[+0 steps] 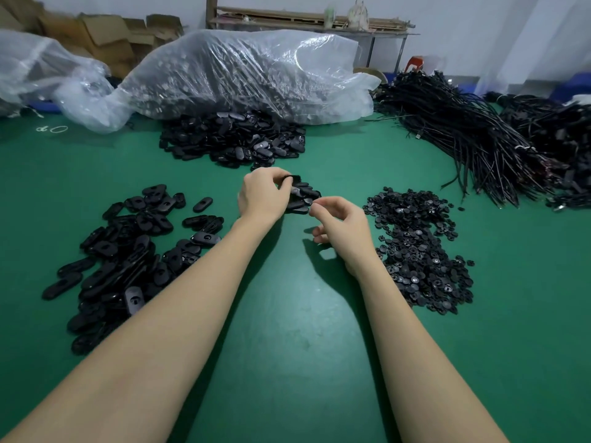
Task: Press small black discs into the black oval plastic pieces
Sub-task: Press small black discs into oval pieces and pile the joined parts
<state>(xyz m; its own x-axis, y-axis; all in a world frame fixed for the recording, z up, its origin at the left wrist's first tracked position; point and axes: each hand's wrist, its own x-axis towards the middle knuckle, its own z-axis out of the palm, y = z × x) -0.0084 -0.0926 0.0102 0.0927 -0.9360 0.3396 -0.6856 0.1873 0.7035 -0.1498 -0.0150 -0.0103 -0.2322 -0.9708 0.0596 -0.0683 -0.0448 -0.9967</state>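
The oval piece (289, 180) sits pinched in my left hand (260, 195), just above the small stack of ovals (303, 198) mid-bench (287, 314). My right hand (340, 228) curls beside that stack; whether its fingertips hold a disc I cannot tell. A crooked press could pop the disc loose into the stack.

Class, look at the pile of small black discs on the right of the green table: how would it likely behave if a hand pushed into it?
The discs lie loose and shallow, so they would probably scatter rather than move together. They look thin and flat, so likely slide, not roll.
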